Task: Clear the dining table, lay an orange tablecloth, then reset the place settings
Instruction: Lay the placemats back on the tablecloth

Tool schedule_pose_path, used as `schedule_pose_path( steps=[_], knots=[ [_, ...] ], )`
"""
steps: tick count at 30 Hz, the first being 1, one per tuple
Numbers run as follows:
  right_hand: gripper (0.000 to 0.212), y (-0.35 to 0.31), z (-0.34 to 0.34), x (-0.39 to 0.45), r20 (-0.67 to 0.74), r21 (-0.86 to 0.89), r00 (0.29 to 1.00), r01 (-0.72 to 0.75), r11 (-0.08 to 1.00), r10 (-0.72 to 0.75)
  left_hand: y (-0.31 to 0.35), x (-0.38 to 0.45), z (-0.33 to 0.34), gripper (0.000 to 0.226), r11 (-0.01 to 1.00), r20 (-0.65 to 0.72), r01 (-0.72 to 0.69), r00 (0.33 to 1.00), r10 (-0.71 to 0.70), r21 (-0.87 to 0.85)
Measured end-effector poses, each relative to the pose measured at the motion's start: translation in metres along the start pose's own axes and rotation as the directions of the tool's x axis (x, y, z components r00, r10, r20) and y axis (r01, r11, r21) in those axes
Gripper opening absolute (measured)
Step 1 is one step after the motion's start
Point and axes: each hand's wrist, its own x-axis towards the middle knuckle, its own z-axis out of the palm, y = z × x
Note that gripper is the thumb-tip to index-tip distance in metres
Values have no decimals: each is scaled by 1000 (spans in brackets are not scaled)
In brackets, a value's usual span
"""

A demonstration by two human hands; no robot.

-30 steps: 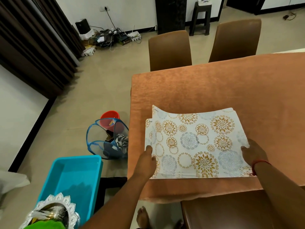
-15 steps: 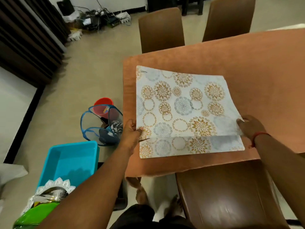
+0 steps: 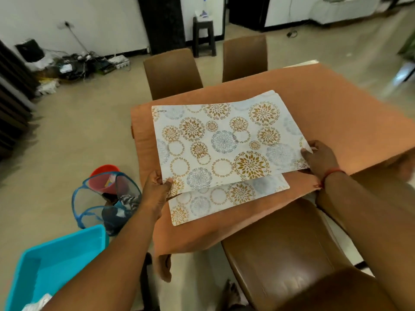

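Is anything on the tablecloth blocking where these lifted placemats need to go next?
Nothing visible does. Left hand and right hand hold the placemat stack above one laid placemat; the rest of the orange tablecloth in view is bare.

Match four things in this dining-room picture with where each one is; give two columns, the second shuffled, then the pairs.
Things:
1. top placemat
2. lower placemat
3. orange tablecloth
4. blue tub

Places:
A. on the floor, left of the table
B. spread over the table
C. held at both ends by the left hand and right hand
D. lying flat on the cloth near the table edge

Pairs: 1-C, 2-D, 3-B, 4-A
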Motion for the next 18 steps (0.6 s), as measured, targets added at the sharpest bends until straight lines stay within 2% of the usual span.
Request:
schedule_pose_path(
  steps=[4,10,14,18],
  knots=[
    [17,-3,-38,-48,-128,56,992,-1,998,8,13,-13,4,23,998,109,-54,993,52,10],
    [16,-2,-89,-158,-333,84,943,52,995,-21,27,-49,4,20,997,253,-83,964,83,-13],
    [17,14,-123,-231,-389,90,921,24,996,13,14,-85,13,20,986,266,-137,958,108,94],
    [16,42,-167,-283,-426,206,897,-28,978,116,5,-125,42,19,955,320,-210,938,136,210]
  ],
)
